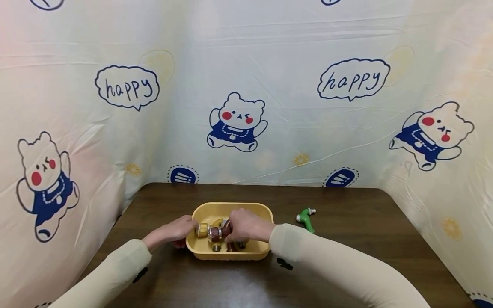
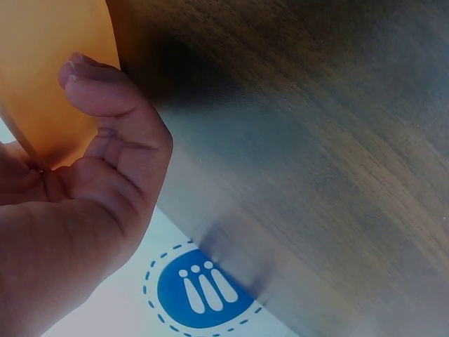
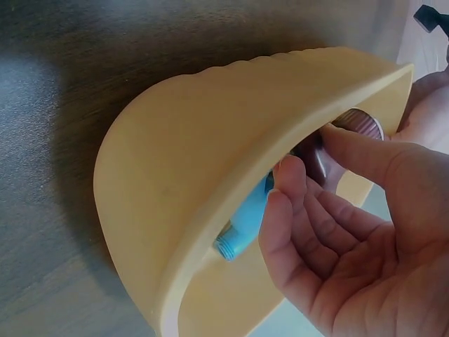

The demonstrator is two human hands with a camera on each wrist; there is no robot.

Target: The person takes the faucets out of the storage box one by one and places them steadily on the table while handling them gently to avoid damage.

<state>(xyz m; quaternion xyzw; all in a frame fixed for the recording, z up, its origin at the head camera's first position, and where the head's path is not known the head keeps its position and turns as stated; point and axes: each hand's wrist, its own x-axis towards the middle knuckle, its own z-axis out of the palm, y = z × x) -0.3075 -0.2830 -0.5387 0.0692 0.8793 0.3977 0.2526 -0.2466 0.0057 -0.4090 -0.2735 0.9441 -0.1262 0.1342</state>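
A yellow plastic basin (image 1: 231, 256) stands on the table with several taps inside. My left hand (image 1: 179, 229) holds its left end; in the left wrist view curled fingers (image 2: 116, 98) lie against the wall. Inside the basin, my right hand (image 1: 246, 224) grips a brown tap (image 1: 215, 233) with a ribbed collar. A yellow tap (image 1: 202, 229) lies left of it. The right wrist view shows thumb and fingers around the brown tap (image 3: 316, 161), partly behind the basin's rim, and a blue tap (image 3: 245, 219) beside the fingers. Other taps are mostly hidden by my right hand.
On the dark wooden table (image 1: 339, 256), a green tap (image 1: 305, 219) lies right of the basin. A printed cloth (image 1: 292, 85) with bears and lettering hangs around the table's back and sides.
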